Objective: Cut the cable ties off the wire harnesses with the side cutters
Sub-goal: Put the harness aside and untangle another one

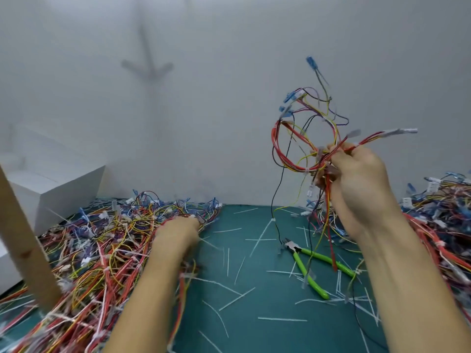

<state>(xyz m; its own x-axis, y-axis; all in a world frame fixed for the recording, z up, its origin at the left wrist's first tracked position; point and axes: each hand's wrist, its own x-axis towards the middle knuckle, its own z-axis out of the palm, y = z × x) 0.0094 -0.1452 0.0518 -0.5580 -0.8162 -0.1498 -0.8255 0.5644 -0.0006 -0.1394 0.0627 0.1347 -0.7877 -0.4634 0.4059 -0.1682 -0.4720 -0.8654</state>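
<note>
Head view shows the right hand (356, 174) raised above the far right part of the mat (254, 301), its fingers curled tight around one harness (300, 138). The harness loops stand up and to the left of the hand, and long loose wires hang down from it. A small white tie (307, 170) seems to sit on the lower loop, just beside the fingers.

The side cutters (304, 263) lie on the mat below this hand, touched by neither hand and nearer to the right arm than to the left. Their long axis runs from the tip at the far left to the green handles at the near right, and the handles are spread apart. Some of the hanging wires lie across the handles, so I judge they could be dragged along when the tool is picked up.

The left hand (178, 231) reaches into the left pile (102, 238) at its right edge. It is blurred and I cannot tell how its fingers lie. Cut ties (260, 238) are scattered on the mat, the right pile (438, 212) is behind the right arm, and a wooden post (25, 238) and a white box (63, 189) stand at the far left.
</note>
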